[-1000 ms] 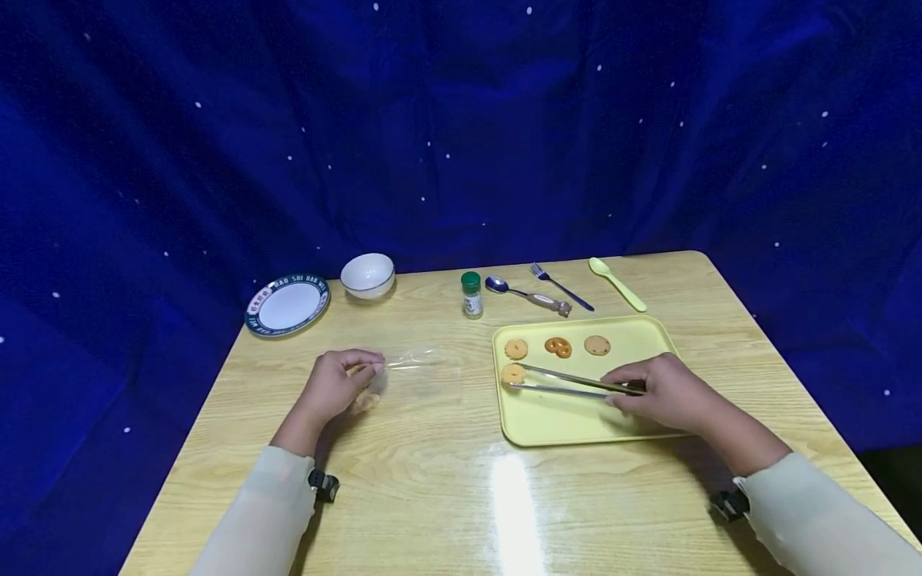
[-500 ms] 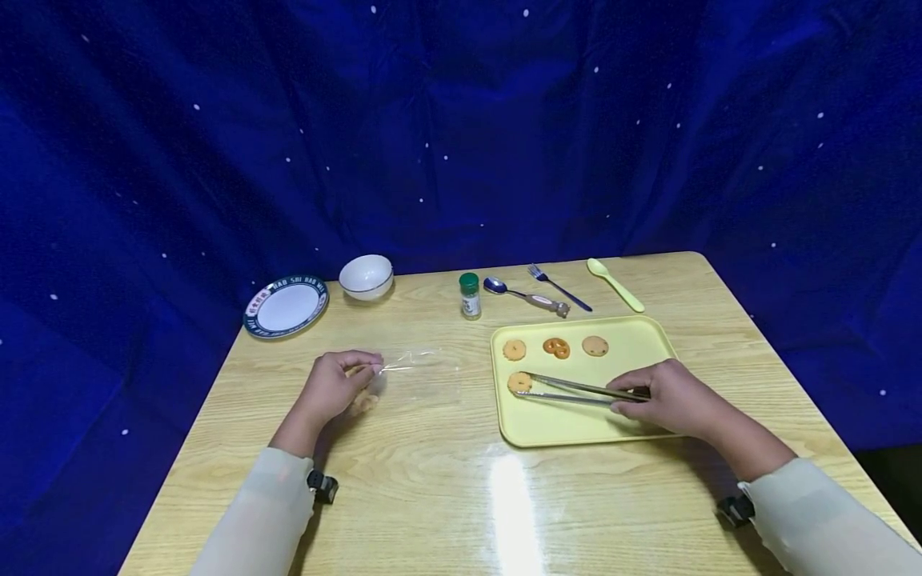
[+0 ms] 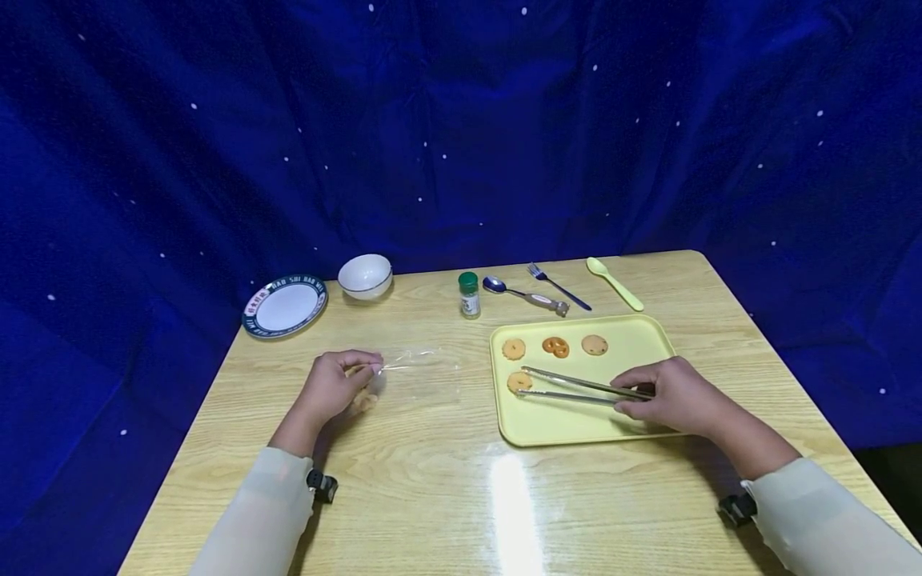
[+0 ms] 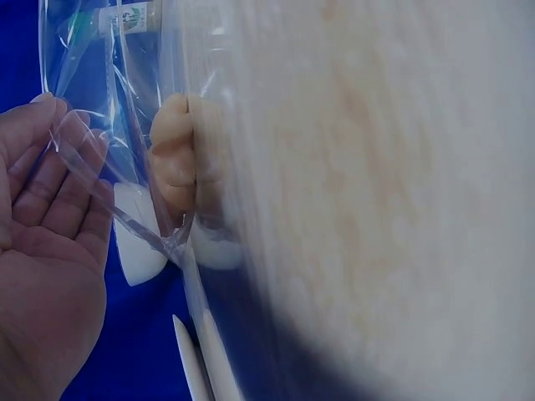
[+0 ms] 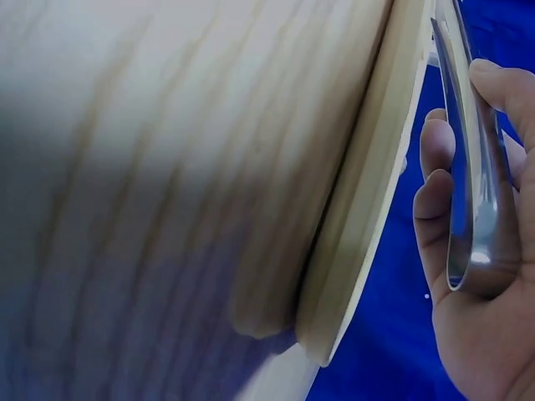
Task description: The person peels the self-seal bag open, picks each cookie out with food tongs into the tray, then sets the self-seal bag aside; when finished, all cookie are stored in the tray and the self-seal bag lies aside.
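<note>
With thumb and fingers, my left hand (image 3: 337,388) pinches the edge of a clear plastic bag (image 3: 425,374) lying on the table. A lumpy tan piece of food (image 4: 174,154) shows through the film in the left wrist view; its kind is unclear. My right hand (image 3: 666,396) holds metal tongs (image 3: 576,384) over a yellow tray (image 3: 576,428). Their tips stand apart at a round scalloped cookie (image 3: 519,382) on the tray; the lower tip overlaps its near edge. Behind it lie another scalloped cookie (image 3: 514,349), a pretzel (image 3: 555,346) and a smooth round cookie (image 3: 594,345).
Along the table's back stand a dark-rimmed plate (image 3: 286,307), a white bowl (image 3: 366,278) and a green-capped shaker (image 3: 469,296). A bear-handled spoon (image 3: 529,298), a fork (image 3: 560,288) and a pale green spoon (image 3: 615,284) lie behind the tray.
The near scalloped cookie has shifted slightly right and toward me on the tray. My right hand has drawn slightly right, and the tongs' tips have spread a little. The left hand stays put.
</note>
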`<state>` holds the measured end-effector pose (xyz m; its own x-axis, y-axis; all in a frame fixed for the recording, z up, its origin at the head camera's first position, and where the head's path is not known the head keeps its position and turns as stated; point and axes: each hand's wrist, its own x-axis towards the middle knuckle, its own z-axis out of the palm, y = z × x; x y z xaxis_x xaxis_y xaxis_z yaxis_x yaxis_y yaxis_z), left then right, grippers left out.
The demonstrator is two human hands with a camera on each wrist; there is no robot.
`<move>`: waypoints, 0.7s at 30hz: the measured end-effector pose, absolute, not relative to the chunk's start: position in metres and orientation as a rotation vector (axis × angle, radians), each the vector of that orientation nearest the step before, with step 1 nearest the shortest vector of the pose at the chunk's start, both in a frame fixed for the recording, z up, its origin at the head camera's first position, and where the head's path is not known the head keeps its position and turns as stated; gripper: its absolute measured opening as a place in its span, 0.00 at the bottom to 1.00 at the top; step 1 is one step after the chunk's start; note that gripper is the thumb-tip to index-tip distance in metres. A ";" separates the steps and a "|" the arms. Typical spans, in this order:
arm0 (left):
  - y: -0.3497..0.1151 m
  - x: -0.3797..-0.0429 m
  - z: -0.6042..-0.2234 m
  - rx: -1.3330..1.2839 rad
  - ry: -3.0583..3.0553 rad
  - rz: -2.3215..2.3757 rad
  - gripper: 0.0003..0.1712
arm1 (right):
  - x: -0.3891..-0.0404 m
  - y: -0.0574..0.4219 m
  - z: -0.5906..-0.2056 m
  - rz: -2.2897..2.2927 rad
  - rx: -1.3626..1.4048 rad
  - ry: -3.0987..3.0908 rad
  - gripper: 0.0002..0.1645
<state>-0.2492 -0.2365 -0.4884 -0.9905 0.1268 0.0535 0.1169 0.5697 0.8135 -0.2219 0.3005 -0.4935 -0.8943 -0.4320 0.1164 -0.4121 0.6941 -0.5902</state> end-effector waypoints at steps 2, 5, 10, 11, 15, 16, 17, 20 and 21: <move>-0.236 -0.249 -0.489 0.219 2.772 1.434 0.11 | -0.222 0.301 -0.490 -0.992 -0.697 2.870 0.15; -0.237 -0.250 -0.490 0.229 2.782 1.431 0.11 | -0.224 0.298 -0.486 -1.013 -0.695 2.880 0.14; -0.239 -0.249 -0.490 0.231 2.783 1.439 0.11 | -0.233 0.277 -0.478 -1.038 -0.783 2.854 0.13; -0.238 -0.249 -0.490 0.233 2.781 1.439 0.11 | -0.234 0.271 -0.476 -1.032 -0.799 2.850 0.13; -0.237 -0.249 -0.489 0.245 2.775 1.438 0.11 | -0.240 0.249 -0.471 -0.977 -0.881 2.844 0.12; -0.237 -0.249 -0.489 0.244 2.776 1.438 0.11 | -0.242 0.243 -0.471 -0.961 -0.904 2.845 0.13; -0.236 -0.249 -0.489 0.242 2.777 1.439 0.11 | -0.244 0.237 -0.470 -0.943 -0.931 2.849 0.13; -0.236 -0.249 -0.489 0.242 2.783 1.441 0.11 | -0.250 0.220 -0.471 -0.901 -1.010 2.850 0.13; -0.236 -0.249 -0.489 0.241 2.783 1.440 0.11 | -0.252 0.215 -0.472 -0.876 -1.029 2.851 0.13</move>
